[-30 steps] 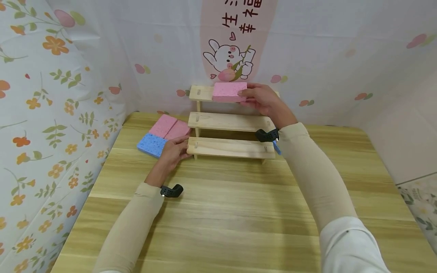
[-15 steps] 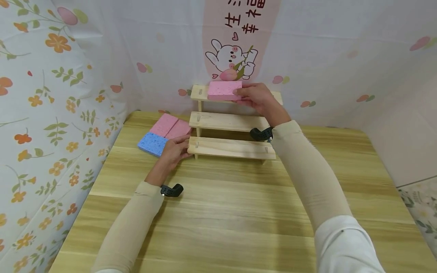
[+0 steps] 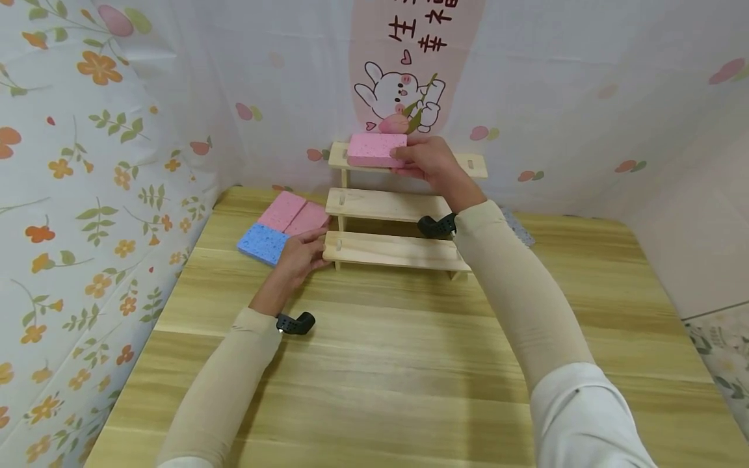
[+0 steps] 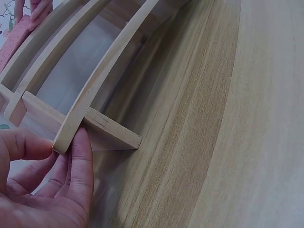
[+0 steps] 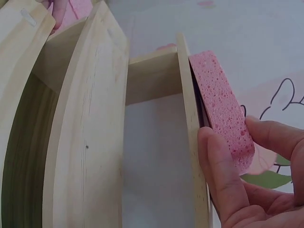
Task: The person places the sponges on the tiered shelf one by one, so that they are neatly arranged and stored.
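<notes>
A pink sponge [image 3: 374, 151] is at the left half of the top board of a three-tier wooden shelf [image 3: 386, 203]. My right hand [image 3: 434, 164] pinches its right end between thumb and fingers. In the right wrist view a narrow dark gap shows between the sponge [image 5: 221, 102] and the top board [image 5: 190, 123]. My left hand [image 3: 297, 260] grips the left end of the lowest board; in the left wrist view the thumb presses one side of that board [image 4: 102, 78] and the fingers lie under it.
Two pink sponges [image 3: 282, 209] and a blue sponge [image 3: 263, 243] lie on the wooden table [image 3: 374, 364] left of the shelf. A grey speckled piece [image 3: 517, 227] shows partly behind my right forearm. A printed curtain [image 3: 281, 78] stands behind the shelf.
My right hand has moved the pink sponge leftward along the top board. The grey piece has come into view behind the right forearm. My left hand keeps its grip on the lowest board.
</notes>
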`<state>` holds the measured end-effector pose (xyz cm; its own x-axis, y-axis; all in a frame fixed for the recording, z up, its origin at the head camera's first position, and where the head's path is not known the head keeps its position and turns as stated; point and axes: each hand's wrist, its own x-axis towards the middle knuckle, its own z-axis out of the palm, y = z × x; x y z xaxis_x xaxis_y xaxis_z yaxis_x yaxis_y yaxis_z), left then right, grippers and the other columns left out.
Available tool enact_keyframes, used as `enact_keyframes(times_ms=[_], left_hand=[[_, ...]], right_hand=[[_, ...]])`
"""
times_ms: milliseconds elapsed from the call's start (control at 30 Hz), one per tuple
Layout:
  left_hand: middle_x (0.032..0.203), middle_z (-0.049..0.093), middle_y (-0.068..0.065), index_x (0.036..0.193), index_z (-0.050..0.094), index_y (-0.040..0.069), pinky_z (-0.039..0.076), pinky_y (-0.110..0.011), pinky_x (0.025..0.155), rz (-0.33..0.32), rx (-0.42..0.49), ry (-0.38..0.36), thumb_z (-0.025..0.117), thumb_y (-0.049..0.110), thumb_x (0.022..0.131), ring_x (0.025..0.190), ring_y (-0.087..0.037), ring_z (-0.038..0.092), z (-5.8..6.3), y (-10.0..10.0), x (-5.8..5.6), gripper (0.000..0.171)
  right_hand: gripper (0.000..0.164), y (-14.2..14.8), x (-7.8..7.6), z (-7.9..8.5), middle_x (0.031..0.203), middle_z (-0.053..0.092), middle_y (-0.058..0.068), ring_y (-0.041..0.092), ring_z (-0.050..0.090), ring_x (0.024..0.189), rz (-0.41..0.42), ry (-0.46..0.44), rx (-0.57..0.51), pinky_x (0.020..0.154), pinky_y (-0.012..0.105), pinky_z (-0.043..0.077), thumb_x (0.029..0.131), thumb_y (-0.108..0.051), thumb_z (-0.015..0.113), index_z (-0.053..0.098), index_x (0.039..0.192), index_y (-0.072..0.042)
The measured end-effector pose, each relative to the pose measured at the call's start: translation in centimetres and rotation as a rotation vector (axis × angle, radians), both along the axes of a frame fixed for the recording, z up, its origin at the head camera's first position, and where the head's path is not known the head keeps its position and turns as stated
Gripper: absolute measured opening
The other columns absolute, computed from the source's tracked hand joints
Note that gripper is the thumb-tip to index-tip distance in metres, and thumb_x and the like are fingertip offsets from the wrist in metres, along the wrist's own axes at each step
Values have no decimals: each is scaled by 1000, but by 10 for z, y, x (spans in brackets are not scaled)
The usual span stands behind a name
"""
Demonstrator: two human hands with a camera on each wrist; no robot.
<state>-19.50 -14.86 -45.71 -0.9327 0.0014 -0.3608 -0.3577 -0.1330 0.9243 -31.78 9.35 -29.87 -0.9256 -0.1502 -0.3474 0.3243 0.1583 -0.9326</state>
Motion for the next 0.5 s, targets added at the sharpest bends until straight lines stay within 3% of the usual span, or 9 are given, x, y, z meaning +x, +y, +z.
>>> enact_keyframes(times_ms=[500], left_hand=[[135,51,-19,146,44,6,55,-22,69,0,-11,4,47,3,98,93,-15,59,0,0,1,48]], right_hand=[[36,-4,-1,-1,99,61,7,17,66,75,-20,-17,53,88,32,54,91,-14,69,63,125,-6]])
